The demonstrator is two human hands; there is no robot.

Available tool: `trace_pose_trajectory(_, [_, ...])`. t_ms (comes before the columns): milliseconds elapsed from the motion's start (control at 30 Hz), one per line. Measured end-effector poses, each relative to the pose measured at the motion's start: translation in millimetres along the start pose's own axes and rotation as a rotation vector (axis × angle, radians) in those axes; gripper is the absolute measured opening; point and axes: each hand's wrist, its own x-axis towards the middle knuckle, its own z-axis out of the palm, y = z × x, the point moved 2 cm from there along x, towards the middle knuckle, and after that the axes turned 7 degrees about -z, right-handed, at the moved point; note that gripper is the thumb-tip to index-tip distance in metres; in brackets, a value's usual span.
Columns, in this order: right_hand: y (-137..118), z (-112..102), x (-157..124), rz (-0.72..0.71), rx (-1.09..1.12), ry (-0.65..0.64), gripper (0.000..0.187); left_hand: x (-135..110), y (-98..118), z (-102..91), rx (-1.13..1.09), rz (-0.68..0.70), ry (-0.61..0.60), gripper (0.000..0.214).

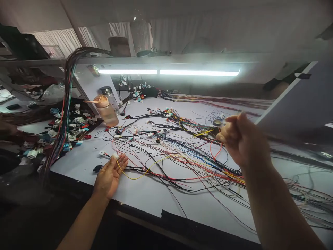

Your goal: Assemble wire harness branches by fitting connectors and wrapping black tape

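My left hand (110,173) pinches a small white connector (116,156) between thumb and fingers, low over the table's front left. A yellow wire (135,178) leaves this connector and curves right across the other wires. Beside these fingers lie another white connector (102,153) and a black connector (97,168). My right hand (234,139) is raised on the right with its fingers curled closed. A dark red wire (192,150) runs up to its fingertips, and a red wire loop (214,157) hangs just below them. The exact grip there is partly hidden.
Wire harnesses (182,166) with several connectors spread over the white table (145,199). An orange-lidded bottle (108,113) and a clear bottle (110,95) stand at the back left. A thick wire bundle (67,90) hangs beside a connector pile (78,121). A lamp (197,73) glows overhead.
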Motion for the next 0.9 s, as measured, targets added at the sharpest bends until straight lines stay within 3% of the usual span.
trace_pose_trajectory(100, [18.2,1.4,-4.5,-0.053,-0.295,-0.044,0.030,-4.6,1.6,-1.1,-0.065,0.094,0.071,0.021])
trace_pose_trajectory(167, [37.6,5.7,-9.9,-0.055,-0.554,-0.153,0.026,-5.9,-0.3,7.0,-0.127,0.150,0.054,0.021])
trace_pose_trajectory(233, [61.1,13.3,-14.8,-0.001,-0.750,-0.348,0.022,-4.3,-4.3,24.1,-0.160,0.141,-0.009,0.023])
trace_pose_trajectory(333, [95.2,30.8,-17.5,0.125,-0.859,-0.682,0.027,4.8,-13.0,58.8,-0.159,0.062,-0.113,0.028])
trace_pose_trajectory(400, [112.4,45.7,-15.8,0.173,-0.914,-0.793,0.026,14.6,-19.4,78.6,-0.153,0.031,-0.205,0.028])
trace_pose_trajectory(500, [129.0,69.9,-13.3,0.129,-1.055,-0.701,0.020,31.2,-27.5,89.5,-0.147,-0.016,-0.296,0.028])
trace_pose_trajectory(667, [155.8,97.6,-21.9,-0.146,-1.200,-0.528,0.023,48.5,-28.7,74.6,-0.175,-0.078,-0.265,0.025])
trace_pose_trajectory(800, [184.6,94.4,-26.0,-0.385,-1.230,-0.497,0.030,50.8,-26.7,75.5,-0.183,-0.122,-0.302,0.026])
trace_pose_trajectory(900, [199.0,85.5,-26.2,-0.437,-1.251,-0.489,0.034,51.7,-28.0,80.8,-0.173,-0.172,-0.280,0.028])
